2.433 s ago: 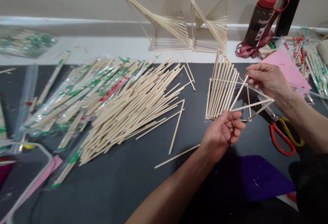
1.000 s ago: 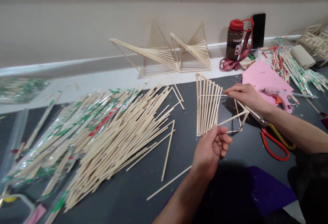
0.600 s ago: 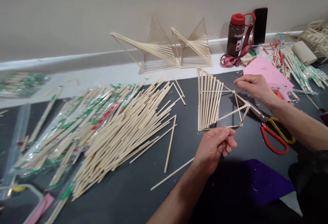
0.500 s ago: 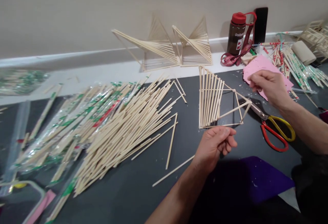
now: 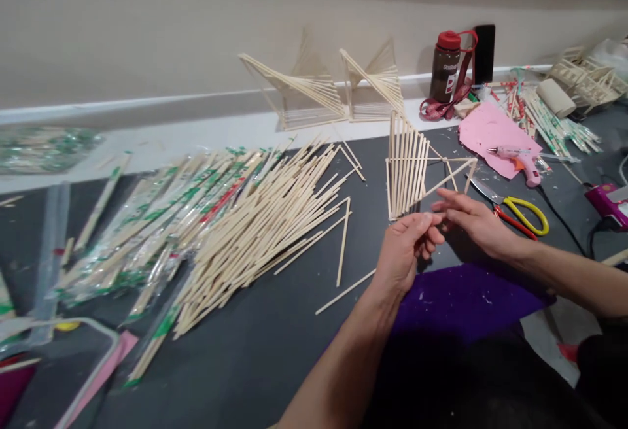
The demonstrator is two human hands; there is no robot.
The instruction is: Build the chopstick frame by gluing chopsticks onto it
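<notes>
Left hand [image 5: 403,246]: thumb and forefinger pressed together; whether something thin is between, cannot tell. Right hand [image 5: 473,223]: fingers partly stretched, tips meeting left fingertips; cannot tell if its grip is closed. Stick frame [image 5: 411,166] stands on dark table [image 5: 235,363], just beyond both hands. Purple sheet [image 5: 456,298] is below them. Scissors [image 5: 527,215] lie to right, near glue gun [image 5: 517,156] on pink sheet [image 5: 483,125].
</notes>
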